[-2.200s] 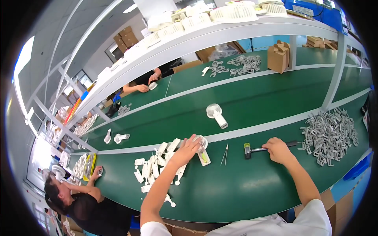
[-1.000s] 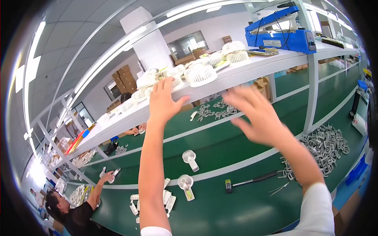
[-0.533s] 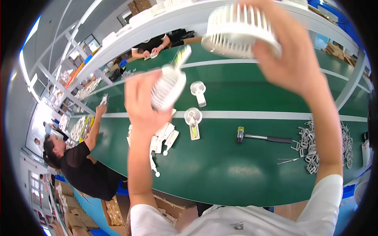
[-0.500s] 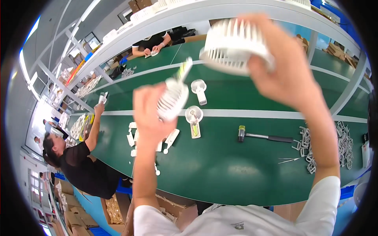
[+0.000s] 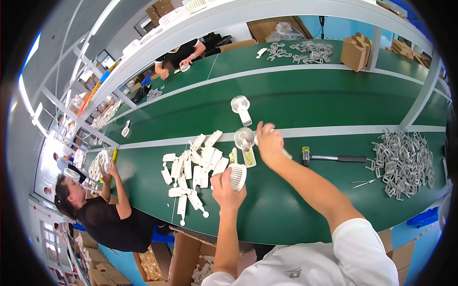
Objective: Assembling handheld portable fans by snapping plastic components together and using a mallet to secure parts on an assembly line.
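Observation:
My left hand (image 5: 229,191) is closed round a small white handheld fan (image 5: 238,176), its ribbed grille turned to the right and a green piece showing in its handle. My right hand (image 5: 270,143) is closed round a white part (image 5: 286,153), mostly hidden under the fingers, so its kind cannot be made out. Between the hands, just beyond the left, lies a fan with an uncovered handle (image 5: 248,157), green inside. Farther off, a second white fan (image 5: 244,116) rests across the grey rail. To the left spreads a pile of white handle covers (image 5: 196,159).
Right of my right hand lies a hammer (image 5: 329,158), with tweezers (image 5: 363,183) nearby. A heap of grey clips (image 5: 404,162) covers the bench's right end. A co-worker in black (image 5: 107,209) sits at left; another person's hand (image 5: 185,62) shows across the bench. A shelf beam (image 5: 267,13) runs overhead.
Both hands have come down from high in front of me to near the bench. The left has moved right with its fan; the right has moved down and left, still gripping a white part.

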A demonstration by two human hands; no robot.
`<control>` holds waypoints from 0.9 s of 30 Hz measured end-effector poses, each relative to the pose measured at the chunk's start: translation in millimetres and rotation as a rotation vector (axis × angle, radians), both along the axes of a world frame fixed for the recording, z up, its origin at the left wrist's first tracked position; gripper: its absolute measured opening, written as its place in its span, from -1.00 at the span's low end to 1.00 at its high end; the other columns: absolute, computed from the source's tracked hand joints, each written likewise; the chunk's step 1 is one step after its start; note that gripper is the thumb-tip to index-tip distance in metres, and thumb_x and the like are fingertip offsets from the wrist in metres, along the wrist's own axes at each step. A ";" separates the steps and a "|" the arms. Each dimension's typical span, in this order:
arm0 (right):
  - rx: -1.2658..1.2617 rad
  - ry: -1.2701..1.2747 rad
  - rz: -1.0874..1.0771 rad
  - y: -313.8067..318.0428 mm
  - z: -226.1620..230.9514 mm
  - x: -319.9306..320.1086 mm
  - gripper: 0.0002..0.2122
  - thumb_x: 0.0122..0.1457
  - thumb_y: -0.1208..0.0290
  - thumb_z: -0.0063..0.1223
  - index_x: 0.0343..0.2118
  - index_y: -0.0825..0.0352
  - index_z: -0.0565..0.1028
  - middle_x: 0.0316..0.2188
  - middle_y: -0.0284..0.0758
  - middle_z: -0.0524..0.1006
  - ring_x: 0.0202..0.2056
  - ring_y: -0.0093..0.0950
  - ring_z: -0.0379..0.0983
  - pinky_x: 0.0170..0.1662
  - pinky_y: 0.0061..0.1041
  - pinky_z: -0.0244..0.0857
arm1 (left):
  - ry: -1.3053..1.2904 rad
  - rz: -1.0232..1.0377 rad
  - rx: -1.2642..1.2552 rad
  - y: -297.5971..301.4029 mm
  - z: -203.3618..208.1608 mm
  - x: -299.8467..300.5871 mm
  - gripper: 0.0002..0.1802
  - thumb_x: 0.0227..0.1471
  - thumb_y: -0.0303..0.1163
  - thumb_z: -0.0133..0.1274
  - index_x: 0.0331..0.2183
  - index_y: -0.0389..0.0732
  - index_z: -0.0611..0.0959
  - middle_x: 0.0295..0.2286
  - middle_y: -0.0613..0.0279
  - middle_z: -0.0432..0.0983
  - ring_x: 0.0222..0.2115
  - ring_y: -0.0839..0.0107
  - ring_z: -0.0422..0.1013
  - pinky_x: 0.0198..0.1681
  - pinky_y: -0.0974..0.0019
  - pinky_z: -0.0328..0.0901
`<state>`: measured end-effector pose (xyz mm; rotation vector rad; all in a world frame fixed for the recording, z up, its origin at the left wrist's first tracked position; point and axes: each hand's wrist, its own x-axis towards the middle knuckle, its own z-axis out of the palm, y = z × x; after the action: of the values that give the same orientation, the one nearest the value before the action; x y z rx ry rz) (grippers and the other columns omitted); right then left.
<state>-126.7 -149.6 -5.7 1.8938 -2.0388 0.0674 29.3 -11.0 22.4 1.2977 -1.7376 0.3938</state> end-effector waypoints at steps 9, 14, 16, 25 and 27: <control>0.305 -0.361 0.114 -2.7 1.3 21.6 -0.16 0.05 0.20 0.28 0.29 0.60 0.16 0.18 0.23 0.25 -0.12 -0.13 0.57 -0.32 -0.33 0.55 | 0.040 -0.114 -0.099 22.2 26.0 7.3 -0.40 -0.32 -0.57 0.32 -0.09 -0.30 0.61 -0.26 0.03 0.38 -0.29 0.08 0.40 -0.23 0.15 0.36; 0.180 -0.833 0.067 58.2 67.5 -9.8 -0.32 0.10 0.31 0.16 0.24 0.54 0.22 0.06 0.14 0.38 -0.20 -0.06 0.63 -0.22 -0.21 0.56 | -0.011 -0.292 -0.093 -5.4 41.6 -7.9 -0.39 -0.32 -0.55 0.33 -0.09 -0.29 0.61 -0.25 0.02 0.40 -0.27 0.07 0.42 -0.22 0.14 0.39; 0.064 -0.968 0.026 69.7 47.8 -59.9 -0.42 0.14 0.33 0.08 0.24 0.38 0.29 0.00 0.10 0.47 -0.10 0.02 0.57 -0.06 -0.07 0.49 | 0.006 -0.343 -0.004 -21.5 32.0 -33.4 -0.40 -0.30 -0.52 0.34 -0.08 -0.24 0.61 -0.23 0.04 0.41 -0.24 0.06 0.44 -0.21 0.12 0.41; -0.071 -0.804 0.479 117.0 44.5 -147.5 -0.38 -0.02 0.57 0.20 0.20 0.26 0.38 0.11 -0.09 0.42 0.07 -0.08 0.44 0.07 -0.19 0.41 | -0.279 -0.551 0.088 -65.1 -10.1 -71.3 -0.34 -0.41 -0.56 0.27 -0.08 -0.15 0.61 -0.25 0.17 0.44 -0.20 0.07 0.43 -0.18 0.08 0.41; -0.147 -0.567 0.724 110.9 43.8 -144.5 -0.22 -0.16 0.61 0.22 0.27 0.18 0.34 0.19 -0.10 0.36 0.24 -0.04 0.27 0.24 -0.12 0.25 | -0.211 -0.674 0.014 -56.6 -11.8 -57.2 -0.29 -0.48 -0.56 0.27 -0.09 -0.15 0.63 -0.23 0.14 0.48 -0.18 0.05 0.46 -0.13 0.09 0.42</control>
<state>-271.2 -38.7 38.2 2.6075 -1.4361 0.9966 -27.8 -67.6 10.5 0.6253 -2.2285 0.1264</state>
